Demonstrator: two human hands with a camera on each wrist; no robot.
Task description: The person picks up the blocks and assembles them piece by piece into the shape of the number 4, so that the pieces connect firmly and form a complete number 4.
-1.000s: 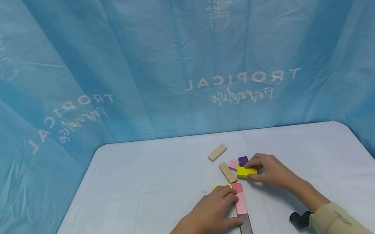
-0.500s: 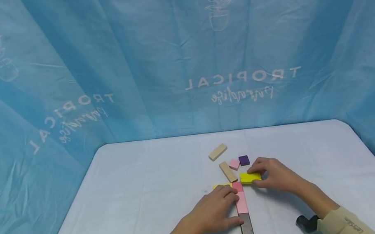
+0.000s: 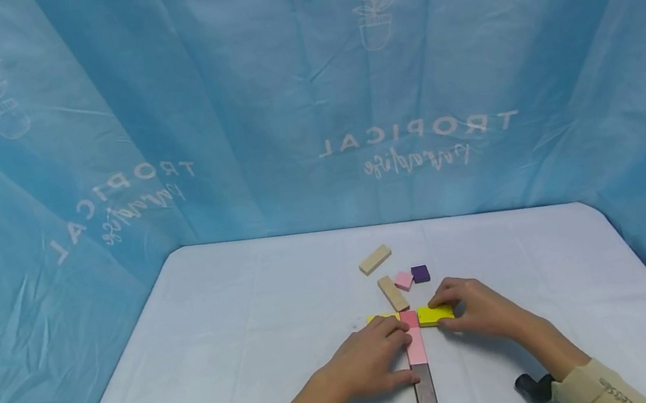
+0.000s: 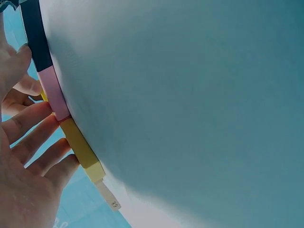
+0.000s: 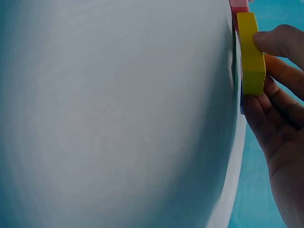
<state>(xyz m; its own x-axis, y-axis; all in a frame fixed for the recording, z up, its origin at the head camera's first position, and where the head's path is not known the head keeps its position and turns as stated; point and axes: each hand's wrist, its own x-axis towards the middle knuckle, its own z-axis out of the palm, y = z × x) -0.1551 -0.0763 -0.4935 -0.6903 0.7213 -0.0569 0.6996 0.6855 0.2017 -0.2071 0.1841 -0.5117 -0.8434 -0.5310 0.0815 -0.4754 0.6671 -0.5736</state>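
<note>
A column of flat blocks lies on the white table in the head view: a dark grey block (image 3: 425,392) nearest, then a light pink block (image 3: 416,347), then a deeper pink one (image 3: 409,319). My left hand (image 3: 367,361) rests over it from the left, thumb at the dark block and fingers spread along the others. Partly under its fingertips, a yellow block (image 4: 83,149) extends left from the column's far end. Between thumb and fingers, my right hand (image 3: 481,308) pinches another yellow block (image 3: 434,315) close to the right side of the deeper pink block.
Just beyond the column lies a plain wooden block (image 3: 393,293). Farther back are a small pink block (image 3: 404,280), a dark purple block (image 3: 420,274) and a second wooden block (image 3: 375,259). A blue curtain (image 3: 253,98) surrounds the white table (image 3: 239,317).
My right hand has brought its yellow block nearer to me and slightly right, from beside the small pink and purple blocks to beside the column's far end. The left hand stays in place.
</note>
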